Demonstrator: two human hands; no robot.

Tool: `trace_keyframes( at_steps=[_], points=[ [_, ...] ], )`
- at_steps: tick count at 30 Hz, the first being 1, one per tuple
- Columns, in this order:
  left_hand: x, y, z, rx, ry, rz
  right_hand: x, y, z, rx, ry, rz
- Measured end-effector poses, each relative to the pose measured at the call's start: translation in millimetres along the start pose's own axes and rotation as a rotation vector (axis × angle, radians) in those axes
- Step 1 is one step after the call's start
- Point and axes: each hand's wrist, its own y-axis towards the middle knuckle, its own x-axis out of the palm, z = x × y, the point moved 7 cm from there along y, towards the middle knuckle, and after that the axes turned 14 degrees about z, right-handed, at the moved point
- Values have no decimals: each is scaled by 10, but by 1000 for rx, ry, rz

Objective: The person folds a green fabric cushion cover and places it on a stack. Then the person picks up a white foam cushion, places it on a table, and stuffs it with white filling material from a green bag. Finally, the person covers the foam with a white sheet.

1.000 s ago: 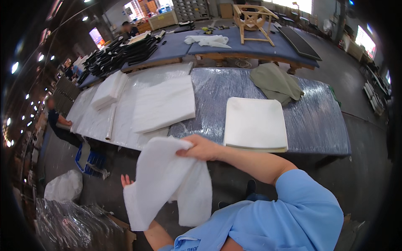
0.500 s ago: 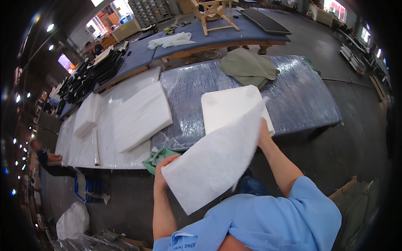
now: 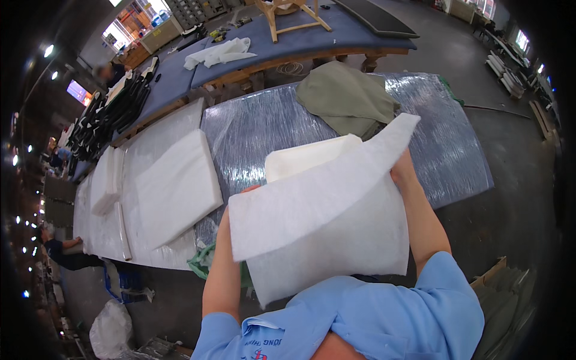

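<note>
A white sheet of fluffy batting [image 3: 336,240] spreads in front of me, its upper part folded over along a curved edge. My left hand [image 3: 249,188] grips its left side; most of the fingers are hidden behind the sheet. On the other side my right hand [image 3: 403,168] is closed on the right edge, below a raised corner, with its fingertips out of sight. Behind the batting lies a cream-white foam pad [image 3: 303,156] with rounded corners, partly covered from my view. It rests on the plastic-wrapped blue table [image 3: 246,135].
A olive-green cloth [image 3: 345,96] lies beyond the pad. Left of it are a stack of white batting [image 3: 180,186], a smaller stack [image 3: 105,183] and a clear roll [image 3: 123,231]. A green bag [image 3: 204,261] hangs by the table's front edge. A wooden chair frame [image 3: 294,18] stands behind.
The batting has swung up and across the front of the pad, hiding more of it. My left hand has moved up and forward; my right hand has shifted right and slightly up.
</note>
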Motion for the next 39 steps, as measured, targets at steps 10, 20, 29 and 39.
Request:
trace_keyframes(
  at_steps=[10,20,29,39],
  points=[
    [-25,2228,530,200,706,671,621,2196,1623,273,-572,22],
    [857,1728,107,1134,1929,21,251,2355,1901,77,-848,93],
    [48,3233,774,135,573,708,252,2721,1986,20,-1129,16],
    [-445,3136,341,65,547,718,-187,2507,1976,166,-920,33]
  ],
)
